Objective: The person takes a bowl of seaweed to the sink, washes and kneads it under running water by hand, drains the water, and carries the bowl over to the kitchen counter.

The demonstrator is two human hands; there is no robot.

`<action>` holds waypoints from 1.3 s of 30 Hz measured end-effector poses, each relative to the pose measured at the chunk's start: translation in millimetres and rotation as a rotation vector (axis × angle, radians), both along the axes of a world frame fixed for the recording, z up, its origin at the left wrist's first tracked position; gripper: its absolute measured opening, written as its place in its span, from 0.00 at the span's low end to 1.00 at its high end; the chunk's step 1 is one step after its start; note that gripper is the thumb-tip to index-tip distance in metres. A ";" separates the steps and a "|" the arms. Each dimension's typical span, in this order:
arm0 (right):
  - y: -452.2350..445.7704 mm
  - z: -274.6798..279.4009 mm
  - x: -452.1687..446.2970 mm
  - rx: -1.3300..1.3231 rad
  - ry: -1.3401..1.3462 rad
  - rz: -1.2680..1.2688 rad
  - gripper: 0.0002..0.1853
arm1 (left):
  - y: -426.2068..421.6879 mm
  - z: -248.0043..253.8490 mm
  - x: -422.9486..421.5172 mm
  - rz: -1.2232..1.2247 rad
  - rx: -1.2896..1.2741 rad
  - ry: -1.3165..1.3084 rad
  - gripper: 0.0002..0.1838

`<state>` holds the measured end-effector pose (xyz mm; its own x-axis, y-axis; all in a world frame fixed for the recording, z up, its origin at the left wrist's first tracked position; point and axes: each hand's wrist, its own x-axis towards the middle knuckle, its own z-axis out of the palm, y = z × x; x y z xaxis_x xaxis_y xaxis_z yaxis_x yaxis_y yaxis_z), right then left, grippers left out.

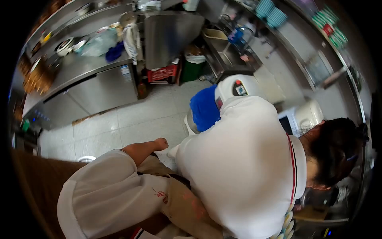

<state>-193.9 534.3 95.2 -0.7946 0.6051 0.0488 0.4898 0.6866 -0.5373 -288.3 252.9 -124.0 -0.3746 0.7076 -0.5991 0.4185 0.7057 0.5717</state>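
My left hand (161, 144) is at the end of my bare forearm, below my white short sleeve, in front of my brown apron (187, 199). Its fingers are curled into a fist, with nothing visible in them. A co-worker in a white shirt (242, 163) stands close on the right, back towards me, and covers much of the view. My right hand does not show. Beyond the co-worker's shoulder is a blue plastic-looking cover or bag (205, 108), beside a white appliance (234, 87) with a red knob.
A steel counter (95, 89) with bowls, a plastic bag and a hanging towel (130, 40) runs along the left. At the back are a steel sink (232, 55), a green bin (193, 71) and a red crate (162, 74). Wall shelves (296, 59) line the right. Tiled floor (147, 111) lies between.
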 end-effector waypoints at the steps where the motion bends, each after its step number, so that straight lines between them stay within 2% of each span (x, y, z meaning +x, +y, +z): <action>1: 20.4 12.4 -17.6 0.032 0.029 -0.063 0.22 | 9.4 22.3 -1.1 -0.041 -0.003 -0.030 0.19; 2: 42.1 22.1 -32.8 0.066 0.040 -0.127 0.22 | 23.7 37.9 -3.7 -0.081 -0.001 -0.063 0.20; 6: 97.7 10.7 -42.7 0.125 -0.059 -0.341 0.22 | 57.5 16.3 -31.9 -0.275 0.045 -0.201 0.20; 8: 97.6 -14.7 -38.6 0.113 -0.128 -0.399 0.22 | 56.5 6.4 -57.8 -0.311 0.065 -0.240 0.20; 10: 74.2 -47.7 -18.4 0.060 -0.239 -0.437 0.22 | 58.0 22.1 -106.8 -0.337 0.106 -0.267 0.20; 11: 51.5 -70.7 -6.0 0.013 -0.315 -0.448 0.23 | 48.7 -1.6 -134.6 -0.373 0.112 -0.292 0.20; 13: -9.0 -106.4 17.0 -0.120 -0.500 -0.422 0.23 | 40.9 16.0 -193.2 -0.182 0.065 -0.404 0.18; 15: -79.7 -132.4 26.7 -0.299 -0.719 -0.325 0.23 | 22.7 0.5 -262.7 -0.123 0.076 -0.302 0.16; 17: -132.5 -138.6 24.5 -0.453 -0.891 -0.206 0.23 | 22.5 6.7 -324.2 -0.048 0.209 -0.219 0.15; 20: -163.1 -133.1 -14.9 -0.582 -1.063 0.016 0.23 | 19.8 36.4 -392.7 0.104 0.169 -0.269 0.14; 22: -147.8 -126.6 -58.2 -0.514 -1.082 0.110 0.23 | 43.0 66.7 -431.3 0.081 0.312 -0.168 0.13; 23: -127.3 -120.0 -82.0 -0.457 -1.025 0.056 0.23 | 66.5 83.1 -448.1 0.048 0.445 -0.092 0.12; 24: -93.9 -113.1 -103.2 -0.454 -0.755 -0.249 0.23 | 93.4 107.7 -462.8 0.046 0.580 -0.019 0.11; 26: -24.4 -85.5 -147.4 -0.167 -0.002 -0.505 0.15 | 129.4 160.9 -482.5 0.084 0.750 0.048 0.11; 27: 22.4 -82.6 -165.1 -0.109 0.341 -0.530 0.19 | 147.8 182.1 -490.4 0.115 0.788 0.050 0.11; 28: 66.4 -60.7 -186.7 -0.361 0.707 -0.592 0.20 | 166.7 181.8 -509.6 0.046 0.834 0.085 0.13; 29: 98.1 5.4 -205.3 -0.418 0.592 -0.744 0.20 | 184.4 234.4 -505.6 -0.027 0.882 0.231 0.13; 30: 153.7 13.5 -207.3 -0.014 0.642 -0.758 0.20 | 204.4 252.4 -509.7 -0.078 0.936 0.331 0.13; 31: 163.6 102.5 -227.5 -0.128 0.699 -0.780 0.22 | 224.8 269.1 -517.7 -0.136 0.993 0.440 0.14; 32: 225.0 113.0 -209.9 0.259 0.693 -0.674 0.25 | 243.2 283.5 -525.9 -0.168 1.005 0.459 0.14; 34: 306.6 179.6 -176.5 0.541 0.586 -0.694 0.30 | 280.0 293.4 -530.7 -0.219 1.034 0.479 0.14; 35: 337.1 218.9 -165.4 0.596 0.554 -0.771 0.30 | 298.0 299.6 -533.7 -0.192 1.007 0.348 0.14; 36: 377.9 251.9 -142.6 0.798 0.497 -0.772 0.30 | 316.7 302.0 -532.7 -0.199 0.988 0.318 0.14; 38: 456.2 305.4 -89.4 1.072 0.195 -0.991 0.34 | 351.0 307.1 -540.7 -0.221 0.919 0.272 0.13; 39: 481.0 338.5 -71.8 1.059 0.122 -1.118 0.36 | 370.3 301.6 -544.5 -0.224 0.885 0.236 0.13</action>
